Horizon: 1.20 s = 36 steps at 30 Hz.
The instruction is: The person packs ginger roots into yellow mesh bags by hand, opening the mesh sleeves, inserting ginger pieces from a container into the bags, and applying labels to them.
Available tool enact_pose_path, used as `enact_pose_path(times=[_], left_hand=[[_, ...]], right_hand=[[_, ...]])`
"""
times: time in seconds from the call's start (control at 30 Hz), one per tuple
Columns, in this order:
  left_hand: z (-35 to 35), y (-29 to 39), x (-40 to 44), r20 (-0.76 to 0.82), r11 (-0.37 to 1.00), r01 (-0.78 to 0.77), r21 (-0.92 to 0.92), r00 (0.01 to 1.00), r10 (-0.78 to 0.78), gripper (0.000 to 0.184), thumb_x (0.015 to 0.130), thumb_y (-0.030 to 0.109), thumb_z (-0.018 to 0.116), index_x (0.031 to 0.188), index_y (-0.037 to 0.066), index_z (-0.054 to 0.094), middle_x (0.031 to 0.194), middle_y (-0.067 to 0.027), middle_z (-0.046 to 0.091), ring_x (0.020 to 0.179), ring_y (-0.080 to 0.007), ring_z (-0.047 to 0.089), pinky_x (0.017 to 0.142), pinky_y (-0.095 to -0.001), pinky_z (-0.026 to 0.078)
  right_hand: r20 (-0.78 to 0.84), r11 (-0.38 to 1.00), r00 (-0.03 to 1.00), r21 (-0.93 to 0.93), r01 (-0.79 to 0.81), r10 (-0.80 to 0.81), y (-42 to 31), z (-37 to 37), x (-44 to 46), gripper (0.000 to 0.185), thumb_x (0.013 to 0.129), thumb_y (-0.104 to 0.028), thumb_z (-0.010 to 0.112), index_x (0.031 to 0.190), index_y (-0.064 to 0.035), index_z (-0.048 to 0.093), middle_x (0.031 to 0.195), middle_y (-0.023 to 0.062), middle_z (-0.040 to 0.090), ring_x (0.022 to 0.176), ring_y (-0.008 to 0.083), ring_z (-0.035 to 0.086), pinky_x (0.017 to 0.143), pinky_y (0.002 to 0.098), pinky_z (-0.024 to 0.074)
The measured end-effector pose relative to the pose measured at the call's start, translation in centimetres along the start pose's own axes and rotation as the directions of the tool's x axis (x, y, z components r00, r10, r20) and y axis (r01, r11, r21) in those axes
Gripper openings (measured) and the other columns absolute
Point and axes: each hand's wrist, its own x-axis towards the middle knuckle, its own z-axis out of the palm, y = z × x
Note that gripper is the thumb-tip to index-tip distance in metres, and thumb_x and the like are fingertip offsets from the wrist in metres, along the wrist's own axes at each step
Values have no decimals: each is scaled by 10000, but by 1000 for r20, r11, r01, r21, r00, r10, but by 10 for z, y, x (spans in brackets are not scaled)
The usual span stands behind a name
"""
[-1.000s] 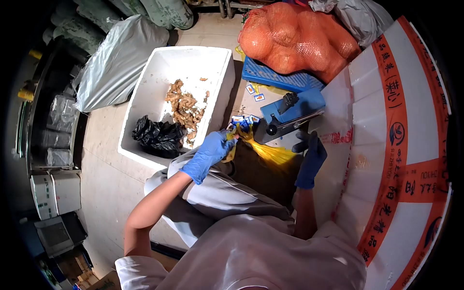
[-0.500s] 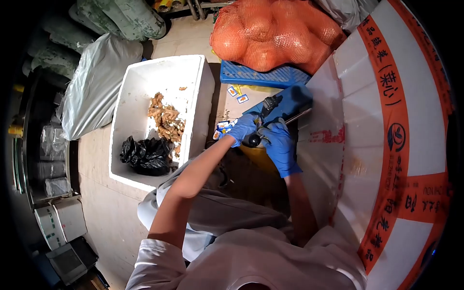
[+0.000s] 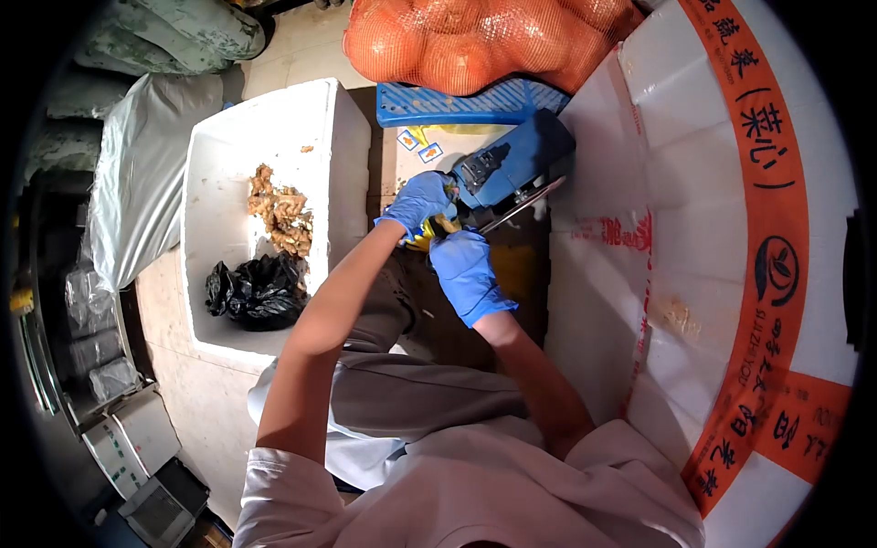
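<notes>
The landmark is the blue tool (image 3: 517, 157). At its near end is the right hand (image 3: 464, 265), in a blue glove; its fingers are bent, but what they grip I cannot tell. The left hand (image 3: 418, 203), also gloved, is at the left side of this end, its fingers closed around part of the yellow net (image 3: 419, 241). This net is between both hands, mostly hidden. Left of the tool, well apart, the white foam box (image 3: 216, 201) contains brown root pieces (image 3: 281, 212) and a black plastic bag (image 3: 258, 292). Two small labels (image 3: 429, 152) lie nearer to the tool, on its left. Beyond the tool is the blue crate (image 3: 457, 104), with the orange net sack (image 3: 484, 41) above.
</notes>
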Motion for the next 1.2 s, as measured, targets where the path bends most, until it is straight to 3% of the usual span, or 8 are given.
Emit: enact_pose_path(times=[0.17,0.33,0.47,0.6,0.83,0.87,1.0,1.2], left_hand=[[5,-3,-1,-36,1000,19,0,999,-19,356,765,361,563,828,13,601,778,-217,570,719,-380,536,649,-401,438],[4,0,-3,-30,999,49,-7,998,-49,259,771,301,537,912,95,607,825,-167,595,766,-338,563,685,-403,448],[6,-6,-1,-2,997,40,-65,999,-40,284,726,241,580,944,58,598,870,-175,591,780,-340,564,690,-367,457],[3,-2,-5,2,993,94,-67,996,-94,224,724,190,572,924,95,606,876,-152,588,781,-336,561,685,-362,456],[5,3,-8,-30,993,95,-70,995,-97,215,755,188,543,955,124,591,870,-151,584,775,-333,556,681,-374,445],[0,8,-11,-25,993,104,-50,994,-105,213,759,198,538,954,133,591,870,-155,583,775,-336,555,681,-379,445],[-4,15,-20,-33,998,47,29,998,-46,218,756,233,541,955,160,591,861,-160,582,756,-345,556,652,-398,450],[21,37,-71,-97,951,-297,88,947,305,126,706,149,541,816,134,600,731,-115,587,708,-285,578,636,-374,465]], right_hand=[[519,941,849,-230,247,-96,-59,110,-18,86,665,-121,547,684,-93,626,593,60,578,555,193,579,430,368,395],[668,957,743,186,-222,42,-70,236,-47,148,743,-137,490,829,-89,601,735,66,598,656,199,590,545,370,432],[754,182,585,557,-810,299,-66,335,-69,202,814,-143,438,963,-80,560,834,68,597,719,190,583,626,357,445],[592,-256,637,799,-545,493,-66,346,-79,283,901,-192,345,1134,-78,459,1075,86,518,946,187,508,785,323,428],[582,971,802,239,-11,-134,-56,220,-41,139,734,-122,520,836,-59,592,753,95,607,678,233,602,576,341,458],[379,966,913,-139,216,-150,-59,193,-41,95,685,-110,548,726,-48,605,577,99,568,522,242,578,481,361,435],[-15,985,990,106,140,-139,-4,2,-1,153,639,-66,539,784,-78,585,530,87,511,512,261,528,482,359,399],[-170,985,982,160,-58,85,38,-58,-8,542,666,-25,561,1187,-73,422,1088,169,480,977,348,450,859,393,354]])
